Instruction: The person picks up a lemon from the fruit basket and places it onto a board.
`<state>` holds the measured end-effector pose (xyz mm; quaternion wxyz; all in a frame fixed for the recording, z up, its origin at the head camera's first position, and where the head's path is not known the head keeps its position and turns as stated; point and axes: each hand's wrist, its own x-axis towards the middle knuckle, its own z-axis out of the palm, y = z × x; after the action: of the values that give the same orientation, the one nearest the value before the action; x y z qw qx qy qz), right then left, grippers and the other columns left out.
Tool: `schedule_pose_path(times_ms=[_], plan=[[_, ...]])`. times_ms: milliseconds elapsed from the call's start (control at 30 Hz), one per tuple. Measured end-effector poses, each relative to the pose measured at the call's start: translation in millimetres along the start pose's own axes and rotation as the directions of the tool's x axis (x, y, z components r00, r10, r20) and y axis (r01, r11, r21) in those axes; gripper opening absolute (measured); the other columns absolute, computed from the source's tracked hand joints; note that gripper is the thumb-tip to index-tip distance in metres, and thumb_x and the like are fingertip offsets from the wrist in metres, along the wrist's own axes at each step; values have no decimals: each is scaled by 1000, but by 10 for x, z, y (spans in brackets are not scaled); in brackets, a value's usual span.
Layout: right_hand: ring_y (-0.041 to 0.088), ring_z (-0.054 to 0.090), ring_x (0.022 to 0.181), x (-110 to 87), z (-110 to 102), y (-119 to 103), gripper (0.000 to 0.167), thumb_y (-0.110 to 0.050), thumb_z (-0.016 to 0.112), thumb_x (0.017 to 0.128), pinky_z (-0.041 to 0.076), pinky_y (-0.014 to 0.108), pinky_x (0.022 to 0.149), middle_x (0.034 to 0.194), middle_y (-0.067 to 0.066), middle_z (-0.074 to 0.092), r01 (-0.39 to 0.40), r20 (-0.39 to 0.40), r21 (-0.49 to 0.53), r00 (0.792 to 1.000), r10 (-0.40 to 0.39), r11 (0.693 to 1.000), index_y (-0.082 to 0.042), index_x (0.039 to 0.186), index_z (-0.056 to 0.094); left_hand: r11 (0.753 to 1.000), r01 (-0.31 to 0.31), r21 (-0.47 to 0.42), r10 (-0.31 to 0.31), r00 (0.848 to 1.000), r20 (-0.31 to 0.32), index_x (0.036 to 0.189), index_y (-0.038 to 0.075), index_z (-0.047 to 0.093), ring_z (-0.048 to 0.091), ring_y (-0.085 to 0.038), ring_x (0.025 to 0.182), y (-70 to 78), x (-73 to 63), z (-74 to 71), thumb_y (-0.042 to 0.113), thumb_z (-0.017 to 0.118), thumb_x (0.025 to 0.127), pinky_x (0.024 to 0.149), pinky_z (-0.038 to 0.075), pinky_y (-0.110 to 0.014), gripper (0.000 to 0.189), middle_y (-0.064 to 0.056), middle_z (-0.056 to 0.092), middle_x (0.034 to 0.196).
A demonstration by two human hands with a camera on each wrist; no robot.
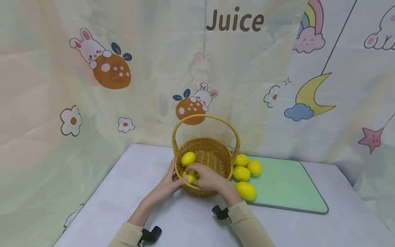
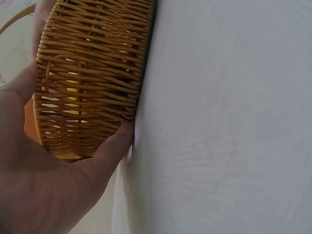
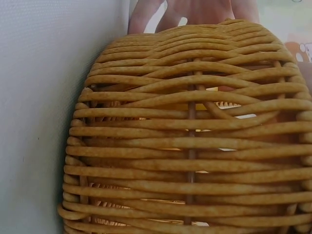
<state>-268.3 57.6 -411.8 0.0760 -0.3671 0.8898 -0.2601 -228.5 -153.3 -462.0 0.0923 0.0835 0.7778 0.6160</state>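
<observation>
A round wicker basket (image 1: 203, 192) with a tall arched handle stands on the table. My left hand (image 1: 166, 187) holds its left side, thumb at the front rim. In the left wrist view, the fingers of my left hand (image 2: 58, 180) spread along the woven wall, one fingertip low by the table. My right hand (image 1: 208, 177) reaches over the rim into the basket, its fingers curled over a yellow lemon (image 1: 190, 177) near the front left wall. Behind it in the basket is another lemon (image 1: 188, 159). The right wrist view shows mostly the woven wall (image 3: 195, 156), which hides the right hand.
Right of the basket lies a green board (image 1: 287, 185) with a dark edge. Several lemons (image 1: 241, 174) sit on its left end, close to the basket; the nearest lemon (image 1: 246, 191) is at the front. A printed cloth backdrop (image 1: 148, 103) hangs behind the white table (image 1: 123, 185).
</observation>
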Motion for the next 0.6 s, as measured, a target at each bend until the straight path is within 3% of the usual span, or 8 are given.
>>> schedule_pose_path(times_ms=[200,367,433,600], plan=[[14,55,104,-26,19,23,32,-8,67,89,49,35,94,120,-6,63,12,10,40,1000,-13,999,-19,119,63,1000,5,5,-5,1000,2,152,51,-13,9,-25,156,-27,-10,13,54,66,90,116,38,-46,100,8,-5,168],[16,52,124,-42,22,48,47,-2,60,88,48,39,104,138,-5,57,11,55,62,998,-15,998,-28,127,66,1000,-10,5,10,1000,5,151,54,-12,9,-26,156,-40,-6,11,53,66,91,116,38,-48,98,10,-5,167],[15,51,126,-38,23,58,50,-2,59,87,48,39,104,140,-7,56,6,66,67,998,-10,998,-31,127,67,1000,-15,8,15,1000,4,150,55,-12,9,-26,156,-38,-1,8,54,66,91,116,38,-48,98,11,-4,167],[12,56,112,-6,20,63,32,-9,65,91,49,37,101,122,-8,64,9,31,31,999,-10,999,-26,118,70,999,-19,29,19,1000,-12,152,53,-12,11,-28,156,-23,5,-1,54,65,91,116,36,-51,98,11,-5,167]])
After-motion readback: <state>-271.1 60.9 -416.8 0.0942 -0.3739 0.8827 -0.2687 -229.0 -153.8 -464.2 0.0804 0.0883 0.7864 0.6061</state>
